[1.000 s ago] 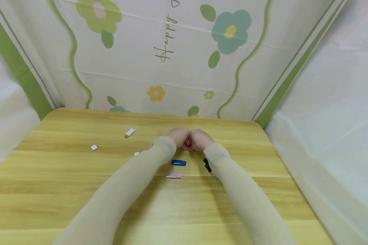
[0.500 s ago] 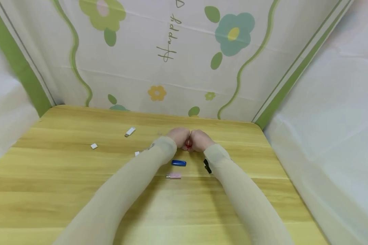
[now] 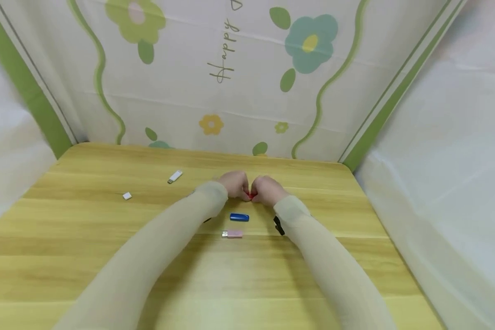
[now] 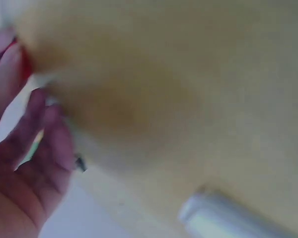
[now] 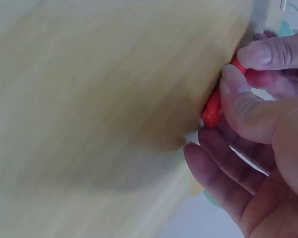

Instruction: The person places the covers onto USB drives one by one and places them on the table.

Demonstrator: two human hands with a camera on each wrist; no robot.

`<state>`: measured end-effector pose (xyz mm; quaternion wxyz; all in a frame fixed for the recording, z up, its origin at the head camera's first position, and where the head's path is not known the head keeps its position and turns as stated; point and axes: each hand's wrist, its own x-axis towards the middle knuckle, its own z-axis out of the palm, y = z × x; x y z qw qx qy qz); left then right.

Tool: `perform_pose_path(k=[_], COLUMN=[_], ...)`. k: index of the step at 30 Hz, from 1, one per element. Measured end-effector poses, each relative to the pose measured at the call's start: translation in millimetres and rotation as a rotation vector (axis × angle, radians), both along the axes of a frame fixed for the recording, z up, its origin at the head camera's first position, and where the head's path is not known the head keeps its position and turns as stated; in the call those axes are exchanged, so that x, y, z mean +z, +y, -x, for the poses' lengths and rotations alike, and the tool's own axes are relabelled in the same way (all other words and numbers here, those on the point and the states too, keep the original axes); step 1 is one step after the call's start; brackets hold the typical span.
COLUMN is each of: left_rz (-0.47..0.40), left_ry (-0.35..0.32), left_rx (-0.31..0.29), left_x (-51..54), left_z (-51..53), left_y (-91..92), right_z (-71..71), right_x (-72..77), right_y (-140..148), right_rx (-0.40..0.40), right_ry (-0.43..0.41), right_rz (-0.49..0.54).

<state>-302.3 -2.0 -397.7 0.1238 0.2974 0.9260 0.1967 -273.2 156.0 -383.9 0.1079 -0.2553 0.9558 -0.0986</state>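
Note:
In the head view, both hands meet over the far middle of the table point(image 3: 321, 275). Between their fingertips is a small red USB stick point(image 3: 251, 196), its connector hidden. My left hand point(image 3: 234, 184) pinches one end of it. My right hand point(image 3: 268, 190) grips the other end between thumb and fingers. The right wrist view shows the red USB stick point(image 5: 213, 105) near the tabletop, with the left thumb point(image 5: 268, 53) at its upper end. Nearer me lie a blue oblong piece point(image 3: 239, 217) and a pink USB stick point(image 3: 232, 234).
A white USB stick point(image 3: 175, 177) and a small white square piece point(image 3: 127, 196) lie on the left of the table. A blurred pale rounded thing point(image 4: 228, 218) fills the left wrist view's lower right corner. A flower-printed curtain point(image 3: 251, 91) stands behind the table.
The left hand has shifted slightly left, so a gap shows between the hands and more red is visible. The left forearm now hides a white piece seen before. The right hand stays about in place.

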Motion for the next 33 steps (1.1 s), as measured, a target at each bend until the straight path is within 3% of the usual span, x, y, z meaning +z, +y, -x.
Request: perform_pose_path(k=[5, 8, 10, 15, 17, 20, 24, 27, 33], left_rz=[0.087, 0.100, 0.093, 0.049, 0.048, 0.076, 0.123, 0.144, 0.175], left_ry=[-0.071, -0.078, -0.068, -0.066, -0.065, -0.039, -0.020, -0.023, 0.008], left_rx=[0.003, -0.002, -0.019, -0.030, 0.005, 0.047, 0.088, 0.106, 0.095], left_x=[6.3, 6.9, 12.8, 46.5, 59.7, 70.2, 69.6, 65.6, 47.6], left_z=[1.4, 3.6, 5.6, 5.9, 3.4, 1.0, -4.8, -17.8, -45.4], left_y=[-7.9, -17.1, -27.6, -74.1, -99.4, -138.4, -180.9, -203.1, -228.8], right_z=[0.8, -1.1, -2.9, -4.0, -3.1, -1.4, -3.0, -5.0, -5.0], right_x=[-2.7, 2.5, 8.5, 24.7, 30.0, 37.0, 42.1, 39.4, 23.8], right_y=[-10, -14, -15, -17, -21, -30, -41, -51, -81], right_rx=[0.083, 0.098, 0.093, 0.088, 0.112, 0.165, 0.205, 0.227, 0.280], right_ry=[0.004, -0.026, -0.053, -0.061, -0.039, -0.012, 0.002, 0.001, 0.009], right_rz=[-0.008, -0.020, -0.038, -0.103, -0.121, -0.139, -0.148, -0.136, -0.091])
